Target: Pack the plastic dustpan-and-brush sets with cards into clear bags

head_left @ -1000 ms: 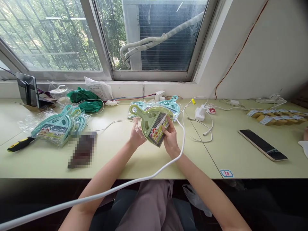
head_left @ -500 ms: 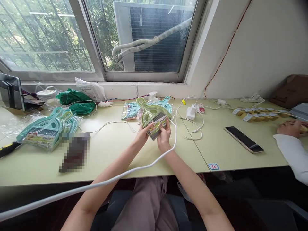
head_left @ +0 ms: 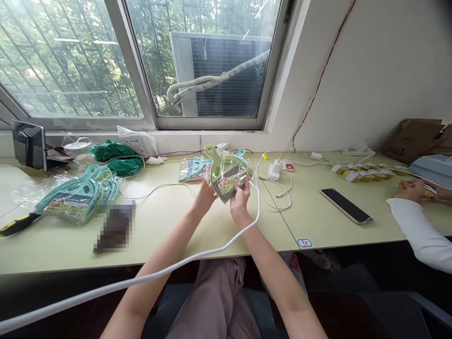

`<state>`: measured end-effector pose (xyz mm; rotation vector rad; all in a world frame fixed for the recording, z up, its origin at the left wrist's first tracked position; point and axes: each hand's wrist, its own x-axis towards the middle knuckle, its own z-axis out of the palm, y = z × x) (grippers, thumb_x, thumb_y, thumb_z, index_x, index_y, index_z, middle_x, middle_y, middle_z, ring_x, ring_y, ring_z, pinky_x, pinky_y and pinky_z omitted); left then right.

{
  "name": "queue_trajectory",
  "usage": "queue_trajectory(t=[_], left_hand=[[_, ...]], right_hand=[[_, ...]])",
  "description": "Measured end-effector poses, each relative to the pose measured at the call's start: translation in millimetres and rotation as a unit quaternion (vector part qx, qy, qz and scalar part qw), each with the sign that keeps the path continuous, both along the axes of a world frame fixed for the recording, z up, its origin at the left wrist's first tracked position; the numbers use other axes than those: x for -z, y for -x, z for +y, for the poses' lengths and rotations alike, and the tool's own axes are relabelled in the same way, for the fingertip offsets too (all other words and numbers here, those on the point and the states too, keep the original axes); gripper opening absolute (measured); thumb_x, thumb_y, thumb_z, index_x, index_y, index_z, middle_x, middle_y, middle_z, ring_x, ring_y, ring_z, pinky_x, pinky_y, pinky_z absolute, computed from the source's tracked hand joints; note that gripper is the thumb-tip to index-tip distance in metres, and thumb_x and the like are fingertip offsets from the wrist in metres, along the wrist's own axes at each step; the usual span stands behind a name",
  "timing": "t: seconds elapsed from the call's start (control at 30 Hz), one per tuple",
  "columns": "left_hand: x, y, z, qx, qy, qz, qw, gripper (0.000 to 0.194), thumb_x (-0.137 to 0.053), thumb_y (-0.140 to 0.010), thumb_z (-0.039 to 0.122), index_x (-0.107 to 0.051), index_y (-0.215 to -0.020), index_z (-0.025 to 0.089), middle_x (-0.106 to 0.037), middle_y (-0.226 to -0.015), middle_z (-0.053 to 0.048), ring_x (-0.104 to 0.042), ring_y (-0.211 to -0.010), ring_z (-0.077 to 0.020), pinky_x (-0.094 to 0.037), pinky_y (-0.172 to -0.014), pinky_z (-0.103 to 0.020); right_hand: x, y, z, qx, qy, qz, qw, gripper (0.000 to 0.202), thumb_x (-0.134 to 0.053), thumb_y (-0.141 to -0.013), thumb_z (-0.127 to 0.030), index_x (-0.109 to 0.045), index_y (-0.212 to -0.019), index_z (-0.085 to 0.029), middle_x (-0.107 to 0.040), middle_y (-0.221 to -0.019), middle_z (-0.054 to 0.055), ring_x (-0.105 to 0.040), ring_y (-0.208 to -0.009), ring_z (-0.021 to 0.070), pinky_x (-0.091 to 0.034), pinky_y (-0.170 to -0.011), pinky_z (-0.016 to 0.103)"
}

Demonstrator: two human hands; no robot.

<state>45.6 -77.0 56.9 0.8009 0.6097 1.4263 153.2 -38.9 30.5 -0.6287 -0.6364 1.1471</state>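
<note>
A green dustpan-and-brush set (head_left: pixel 228 175) in clear wrap is held above the table, its looped handle up and to the left. My left hand (head_left: pixel 205 194) grips its left side, with the fingers partly hidden behind it. On the lower right edge, my right hand (head_left: pixel 240 195) pinches the set, thumb in front. Behind it lie wrapped light-blue sets (head_left: pixel 194 168), partly covered by the green one. More wrapped light-blue sets (head_left: pixel 76 193) are heaped on the left of the table.
A white cable (head_left: pixel 197 254) crosses in front of my forearms. Chargers (head_left: pixel 274 170), a phone (head_left: pixel 346 205), yellow packs (head_left: pixel 367 173) and another person's hands (head_left: pixel 411 190) are to the right. Green bags (head_left: pixel 123 165), a cutter (head_left: pixel 19 225) and a pixelated dark object (head_left: pixel 115 228) are to the left.
The view has shifted slightly. My left fingers have moved from the front of the green set to its left side and behind it. The set is turned a little more upright.
</note>
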Motion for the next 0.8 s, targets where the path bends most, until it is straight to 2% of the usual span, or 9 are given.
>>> queue_trajectory(t=[0.1, 0.23, 0.33, 0.47, 0.53, 0.6, 0.73, 0.8], left_hand=[[-8.9, 30.5, 14.0, 0.008, -0.028, -0.058, 0.998, 0.064, -0.031, -0.088, 0.069, -0.056, -0.127, 0.024, -0.065, -0.12, -0.008, -0.056, -0.116, -0.0262, -0.049, -0.086, -0.038], [-13.4, 53.7, 39.6, -0.012, -0.046, -0.067, 0.997, 0.057, -0.034, -0.092, 0.061, -0.056, -0.127, 0.02, -0.069, -0.106, -0.009, -0.062, -0.104, -0.0233, -0.051, -0.078, -0.032], [-10.4, 47.5, 46.3, -0.008, -0.09, -0.041, 0.995, 0.06, -0.04, -0.088, 0.063, -0.052, -0.131, 0.024, -0.069, -0.105, -0.009, -0.061, -0.104, -0.0255, -0.051, -0.079, -0.036], [-6.8, 28.3, 37.3, 0.058, -0.116, -0.018, 0.991, 0.066, -0.043, -0.085, 0.066, -0.047, -0.137, 0.025, -0.065, -0.115, -0.011, -0.057, -0.11, -0.0295, -0.048, -0.084, -0.045], [-6.5, 27.2, 32.5, 0.087, -0.111, -0.012, 0.99, 0.066, -0.04, -0.086, 0.066, -0.046, -0.138, 0.027, -0.064, -0.117, -0.01, -0.056, -0.112, -0.0306, -0.047, -0.087, -0.047], [-4.6, 36.0, 30.8, 0.092, -0.094, -0.01, 0.991, 0.067, -0.036, -0.087, 0.068, -0.045, -0.139, 0.028, -0.064, -0.118, -0.009, -0.054, -0.115, -0.0309, -0.046, -0.09, -0.047], [11.2, 73.9, 36.4, 0.095, -0.027, 0.001, 0.995, 0.076, -0.033, -0.084, 0.073, -0.043, -0.141, 0.023, -0.064, -0.12, -0.01, -0.056, -0.115, -0.0307, -0.046, -0.092, -0.045], [23.4, 93.4, 40.2, 0.128, 0.008, 0.027, 0.991, 0.075, -0.039, -0.085, 0.07, -0.045, -0.139, 0.019, -0.064, -0.121, -0.012, -0.059, -0.111, -0.0296, -0.049, -0.088, -0.041]], right_hand=[[-5.6, -5.7, 0.7, -0.023, -0.023, -0.019, 0.999, 0.065, -0.059, -0.074, -0.021, -0.043, -0.136, -0.031, -0.054, -0.135, 0.004, -0.057, -0.116, 0.0187, -0.047, -0.099, 0.04], [-6.5, -4.4, 1.4, -0.088, -0.054, -0.059, 0.993, 0.064, -0.065, -0.072, -0.026, -0.047, -0.134, -0.031, -0.056, -0.134, 0.003, -0.058, -0.114, 0.0209, -0.05, -0.097, 0.041], [0.5, 1.9, 0.8, -0.136, -0.072, -0.085, 0.984, 0.062, -0.069, -0.07, -0.03, -0.052, -0.13, -0.03, -0.058, -0.131, 0.003, -0.057, -0.117, 0.0231, -0.05, -0.097, 0.04], [13.3, 9.1, 3.4, -0.176, -0.096, -0.096, 0.975, 0.062, -0.074, -0.068, -0.03, -0.053, -0.126, -0.029, -0.053, -0.138, 0.003, -0.052, -0.123, 0.0243, -0.047, -0.102, 0.041], [17.4, 7.5, 8.3, -0.2, -0.105, -0.12, 0.967, 0.062, -0.075, -0.068, -0.029, -0.052, -0.126, -0.029, -0.051, -0.139, 0.003, -0.05, -0.125, 0.0241, -0.046, -0.103, 0.041], [19.5, 1.6, 15.6, -0.226, -0.106, -0.149, 0.957, 0.068, -0.075, -0.069, -0.028, -0.047, -0.13, -0.032, -0.052, -0.138, 0.003, -0.051, -0.125, 0.0239, -0.047, -0.102, 0.041], [23.3, -17.4, 32.9, -0.287, -0.093, -0.193, 0.934, 0.079, -0.075, -0.067, -0.026, -0.038, -0.136, -0.036, -0.055, -0.133, 0.003, -0.056, -0.118, 0.0251, -0.052, -0.096, 0.043], [28.4, -25.9, 40.4, -0.319, -0.085, -0.217, 0.919, 0.082, -0.077, -0.064, -0.024, -0.038, -0.135, -0.035, -0.056, -0.13, 0.004, -0.058, -0.115, 0.0258, -0.052, -0.096, 0.044]])
